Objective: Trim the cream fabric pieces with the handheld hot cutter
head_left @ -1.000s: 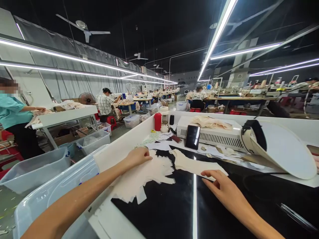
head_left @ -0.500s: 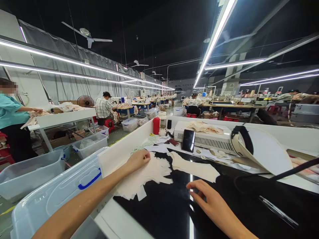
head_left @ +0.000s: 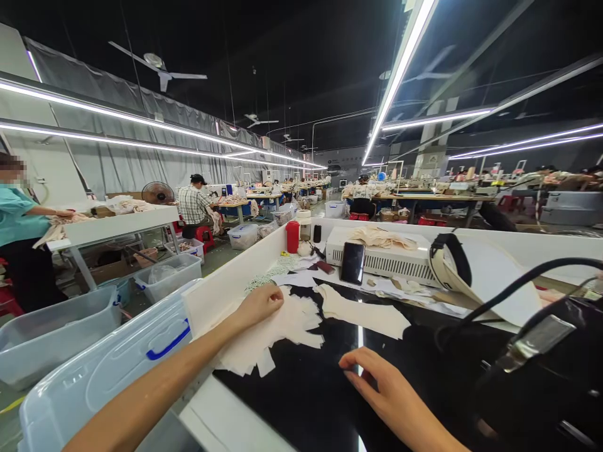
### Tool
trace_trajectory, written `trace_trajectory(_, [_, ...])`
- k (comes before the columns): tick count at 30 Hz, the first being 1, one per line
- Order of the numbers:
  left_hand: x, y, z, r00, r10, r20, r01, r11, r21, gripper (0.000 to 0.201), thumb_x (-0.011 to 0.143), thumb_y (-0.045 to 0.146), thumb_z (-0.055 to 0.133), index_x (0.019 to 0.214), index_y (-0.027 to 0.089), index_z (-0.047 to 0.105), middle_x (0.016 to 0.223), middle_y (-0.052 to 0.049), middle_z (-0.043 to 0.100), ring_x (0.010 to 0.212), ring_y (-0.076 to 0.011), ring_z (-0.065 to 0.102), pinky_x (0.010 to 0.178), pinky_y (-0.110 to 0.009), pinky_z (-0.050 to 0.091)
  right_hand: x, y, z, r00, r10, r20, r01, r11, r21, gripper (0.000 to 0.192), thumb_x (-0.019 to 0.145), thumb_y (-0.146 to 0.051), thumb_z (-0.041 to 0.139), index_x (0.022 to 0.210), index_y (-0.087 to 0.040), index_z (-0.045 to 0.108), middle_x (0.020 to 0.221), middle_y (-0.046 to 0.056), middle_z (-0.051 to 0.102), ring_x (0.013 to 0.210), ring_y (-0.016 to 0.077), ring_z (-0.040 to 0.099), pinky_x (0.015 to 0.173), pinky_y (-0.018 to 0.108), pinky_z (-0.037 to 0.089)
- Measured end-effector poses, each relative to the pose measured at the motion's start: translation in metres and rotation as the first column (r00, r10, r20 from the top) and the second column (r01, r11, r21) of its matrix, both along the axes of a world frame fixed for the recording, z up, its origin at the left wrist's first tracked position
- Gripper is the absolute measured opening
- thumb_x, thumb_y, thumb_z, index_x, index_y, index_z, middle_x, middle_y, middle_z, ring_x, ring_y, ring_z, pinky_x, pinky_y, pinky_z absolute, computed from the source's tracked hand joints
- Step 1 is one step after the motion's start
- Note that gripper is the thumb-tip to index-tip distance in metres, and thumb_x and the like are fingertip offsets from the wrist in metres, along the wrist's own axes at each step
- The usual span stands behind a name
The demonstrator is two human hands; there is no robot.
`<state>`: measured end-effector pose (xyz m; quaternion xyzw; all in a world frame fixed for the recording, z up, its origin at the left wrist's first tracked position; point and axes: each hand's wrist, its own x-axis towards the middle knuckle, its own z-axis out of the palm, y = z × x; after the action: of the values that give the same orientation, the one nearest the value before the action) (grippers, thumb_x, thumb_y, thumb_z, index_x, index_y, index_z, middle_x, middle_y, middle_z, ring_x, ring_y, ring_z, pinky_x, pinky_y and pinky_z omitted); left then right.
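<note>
My left hand (head_left: 258, 306) rests over a fanned pile of cream fabric pieces (head_left: 289, 320). Its fingers are curled together; whatever they pinch, if anything, is hidden. Over the glossy black tabletop (head_left: 301, 389), my right hand (head_left: 384, 389) is held low, thumb and forefinger apart with nothing visible between them. Beyond it lies a single shaped cream fabric piece (head_left: 365, 312), separate from the pile. A dark object with a shiny metal plate (head_left: 541, 342) and a thick black cable (head_left: 509, 292) fills the right side; its kind is unclear.
At the table's back stand a phone (head_left: 352, 262), a white vented box (head_left: 381, 254) with fabric on top, a red container (head_left: 293, 237) and a sun visor (head_left: 485, 276). A lidded plastic bin (head_left: 113, 364) adjoins the left edge. Co-workers sit and stand farther off.
My right hand has shifted slightly left and down. The dark object with its metal plate now shows at the right, where a pen-like clear stick lay; the cable arches higher. My left hand stays at the pile.
</note>
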<state>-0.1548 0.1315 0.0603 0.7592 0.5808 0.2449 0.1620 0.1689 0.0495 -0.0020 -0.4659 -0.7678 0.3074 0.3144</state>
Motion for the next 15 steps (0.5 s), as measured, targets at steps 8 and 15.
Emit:
trace_trajectory(8, [0.034, -0.048, 0.019, 0.918, -0.139, 0.371, 0.209, 0.966, -0.155, 0.021, 0.096, 0.040, 0.065, 0.089, 0.021, 0.061, 0.078, 0.003, 0.058, 0.075, -0.0153, 0.054, 0.071, -0.027, 0.044, -0.021, -0.001, 0.011, 0.969, -0.108, -0.222, 0.074, 0.985, -0.153, 0.074, 0.085, -0.066, 0.072, 0.146, -0.024, 0.067, 0.136, 0.014, 0.074, 0.116, 0.0322, 0.068, 0.091, 0.043, 0.058])
trace_trajectory(15, [0.068, -0.082, 0.028, 0.822, -0.159, 0.547, 0.371, 0.878, -0.302, 0.033, 0.083, 0.052, 0.069, 0.088, 0.022, 0.054, 0.071, 0.007, 0.044, 0.065, -0.0127, 0.037, 0.060, -0.026, 0.028, -0.039, -0.022, 0.021, 0.898, 0.100, -0.429, -0.236, 0.932, -0.275, 0.072, 0.077, -0.085, 0.079, 0.106, -0.020, 0.084, 0.099, 0.009, 0.081, 0.095, 0.0301, 0.074, 0.088, 0.042, 0.060])
